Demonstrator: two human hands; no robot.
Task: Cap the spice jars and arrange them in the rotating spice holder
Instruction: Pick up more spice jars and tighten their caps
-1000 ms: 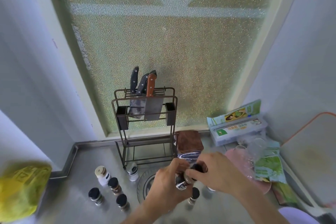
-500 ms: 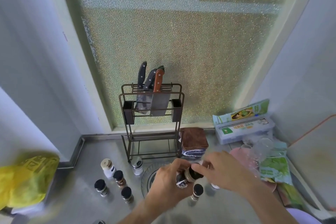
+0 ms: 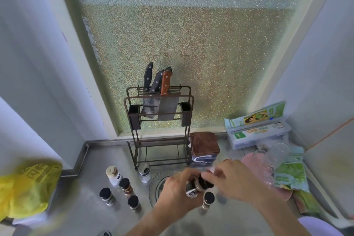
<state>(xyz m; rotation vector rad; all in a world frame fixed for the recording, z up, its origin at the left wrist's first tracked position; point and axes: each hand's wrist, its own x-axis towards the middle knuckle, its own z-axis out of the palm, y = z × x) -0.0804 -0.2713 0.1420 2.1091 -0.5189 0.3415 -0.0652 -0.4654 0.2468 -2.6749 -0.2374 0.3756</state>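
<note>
My left hand point(image 3: 177, 188) grips a small spice jar point(image 3: 193, 188) tilted on its side over the round grey rotating holder point(image 3: 156, 183). My right hand point(image 3: 232, 180) pinches a black cap point(image 3: 204, 181) against the jar's mouth. A black-capped jar point(image 3: 207, 200) stands just below the hands. To the left stand three black-capped jars point(image 3: 107, 196) point(image 3: 126, 186) point(image 3: 134, 203), a white jar with a beige lid point(image 3: 113, 175) and a silver-lidded jar point(image 3: 144, 172).
A brown wire knife rack point(image 3: 159, 120) with several knives stands against the frosted window. A folded brown cloth point(image 3: 206, 144) lies beside it. A wrap box point(image 3: 256, 130), a pink plate point(image 3: 251, 161), glassware and green packets crowd the right. A yellow bag point(image 3: 24, 186) sits left.
The view has shifted, so everything sits lower in the frame. My right hand has kept working the black cap on the jar's mouth; the left hand still holds the jar.
</note>
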